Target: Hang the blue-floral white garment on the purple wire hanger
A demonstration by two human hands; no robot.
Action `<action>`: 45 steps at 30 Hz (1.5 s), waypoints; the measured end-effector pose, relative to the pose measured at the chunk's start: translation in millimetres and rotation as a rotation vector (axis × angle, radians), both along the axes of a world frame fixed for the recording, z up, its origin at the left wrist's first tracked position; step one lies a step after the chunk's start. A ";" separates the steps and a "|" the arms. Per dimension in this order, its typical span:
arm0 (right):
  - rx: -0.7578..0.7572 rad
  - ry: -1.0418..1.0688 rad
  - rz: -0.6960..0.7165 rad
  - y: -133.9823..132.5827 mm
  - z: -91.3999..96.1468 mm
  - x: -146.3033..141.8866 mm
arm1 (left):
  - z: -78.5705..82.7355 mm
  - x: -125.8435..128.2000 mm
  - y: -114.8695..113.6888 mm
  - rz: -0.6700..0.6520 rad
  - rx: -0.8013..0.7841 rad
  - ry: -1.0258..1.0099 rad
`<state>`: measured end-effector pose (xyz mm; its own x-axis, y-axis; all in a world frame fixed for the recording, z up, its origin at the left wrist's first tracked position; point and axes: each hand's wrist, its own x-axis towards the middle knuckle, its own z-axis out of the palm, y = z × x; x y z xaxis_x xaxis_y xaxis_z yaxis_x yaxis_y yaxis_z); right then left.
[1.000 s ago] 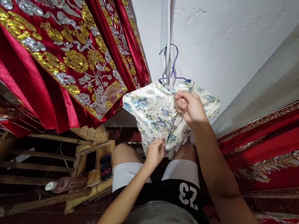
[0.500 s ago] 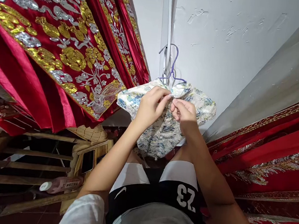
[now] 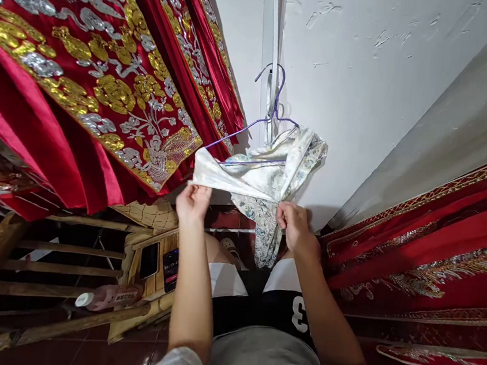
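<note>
A floral shirt (image 3: pixel 269 208), white with blue and yellowish print, hangs from a purple wire hanger (image 3: pixel 249 126) against the wall. Its left side is pulled open, so the pale inner face and the hanger's lower bar show. My left hand (image 3: pixel 193 203) is closed on the edge of the shirt at the left, stretching it sideways. Lower and further right, my right hand (image 3: pixel 293 225) pinches the shirt's front edge. The right shoulder of the shirt still sits on the hanger, while the hanger's left arm is bare for most of its length.
Red satin cloth with gold and silver sequins (image 3: pixel 117 94) hangs at the left. More red embroidered cloth (image 3: pixel 436 255) hangs at the right. A wooden rack (image 3: pixel 64 271) at lower left bears a pink bottle (image 3: pixel 109 297) and two phones, one (image 3: pixel 170 270) lit.
My left hand has moved left and down, drawing the shirt's left side open and off the hanger's arm. My right hand has moved lower, and the hanger has tilted.
</note>
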<state>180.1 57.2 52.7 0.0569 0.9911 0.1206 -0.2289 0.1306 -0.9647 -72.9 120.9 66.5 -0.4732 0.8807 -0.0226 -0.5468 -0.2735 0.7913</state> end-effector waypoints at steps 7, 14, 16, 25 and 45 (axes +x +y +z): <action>-0.121 -0.017 0.092 -31.7 -36.8 32.0 | -81.2 62.5 -45.6 -0.021 -0.219 -0.556; -0.273 -0.435 0.437 -40.6 -34.9 45.7 | -44.3 94.6 -76.7 -0.414 0.201 -0.282; -0.177 -0.373 0.233 -36.7 -39.5 33.7 | -29.9 110.5 -91.0 -0.544 0.260 -0.007; -0.229 0.101 0.383 -37.0 -44.1 -0.4 | 7.5 123.7 -118.4 -0.437 0.366 0.878; 0.329 -0.600 0.296 51.1 83.1 55.5 | -82.1 21.2 -93.1 -0.993 -0.138 1.502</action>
